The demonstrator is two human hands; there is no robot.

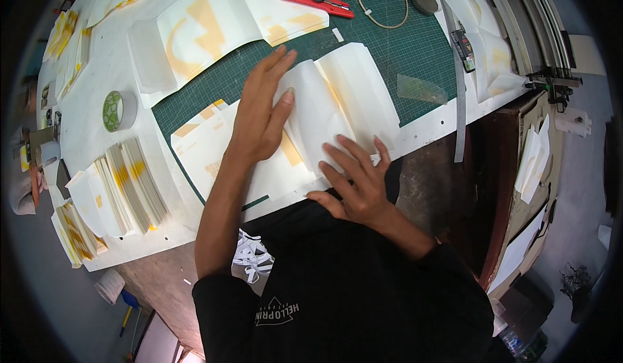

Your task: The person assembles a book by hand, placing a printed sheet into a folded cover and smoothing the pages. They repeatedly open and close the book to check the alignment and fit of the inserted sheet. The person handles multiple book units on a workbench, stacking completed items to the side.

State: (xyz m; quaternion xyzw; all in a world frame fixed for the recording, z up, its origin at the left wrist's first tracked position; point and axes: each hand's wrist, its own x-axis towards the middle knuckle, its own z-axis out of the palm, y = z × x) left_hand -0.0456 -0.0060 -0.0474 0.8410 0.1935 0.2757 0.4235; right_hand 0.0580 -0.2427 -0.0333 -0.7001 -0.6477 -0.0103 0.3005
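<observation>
A white paper cover with folded flaps (373, 94) and pale orange print lies on the green cutting mat (422, 45) in front of me. My left hand (266, 107) rests at the left side of its raised white flap, fingers stretched out and thumb apart. Spread over the near edge of the same cover, my right hand (355, 181) touches the paper with its fingertips. Neither hand grips anything that I can see. Under my left forearm, the left part of the paper shows orange printed shapes; the forearm and hand hide some of it.
A red utility knife (311, 1) lies on an opened printed cover (201, 35) beyond my hands. A roll of tape (119, 111) stands at left, near stacked booklets (133, 181). A metal ruler (461, 103) overhangs the table edge at right. Paper strips (252, 256) lie below the table.
</observation>
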